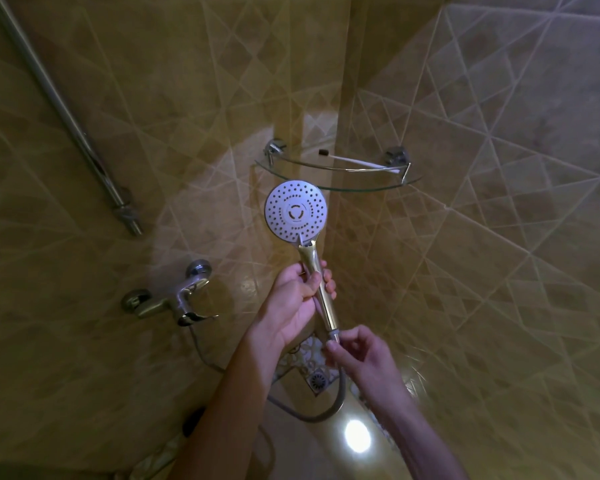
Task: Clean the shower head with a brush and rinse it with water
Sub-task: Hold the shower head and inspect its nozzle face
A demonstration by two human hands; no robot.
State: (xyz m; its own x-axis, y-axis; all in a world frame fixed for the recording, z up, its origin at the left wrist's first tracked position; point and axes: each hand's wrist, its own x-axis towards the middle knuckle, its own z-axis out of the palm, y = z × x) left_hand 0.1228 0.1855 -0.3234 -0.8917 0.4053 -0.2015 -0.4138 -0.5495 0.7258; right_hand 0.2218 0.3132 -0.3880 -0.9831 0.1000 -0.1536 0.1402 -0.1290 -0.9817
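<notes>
Both hands are clamped on the shower head (pixel 295 212): the left hand (pixel 293 299) wraps its chrome handle, the right hand (pixel 355 351) pinches the hose (pixel 321 415) joint at the handle's base. Its round spray face points at the camera, just below the glass corner shelf (pixel 338 183), where a brush (pixel 357 162) lies along the right edge.

— What is pictured?
— A round white shower head (pixel 295 210), nozzle face toward the camera, stands nearly upright on a chrome handle tilting slightly right.
— And the brush?
— A white-handled, dark-bristled brush (pixel 355 161) lies flat on the glass corner shelf (pixel 336 187).
</notes>
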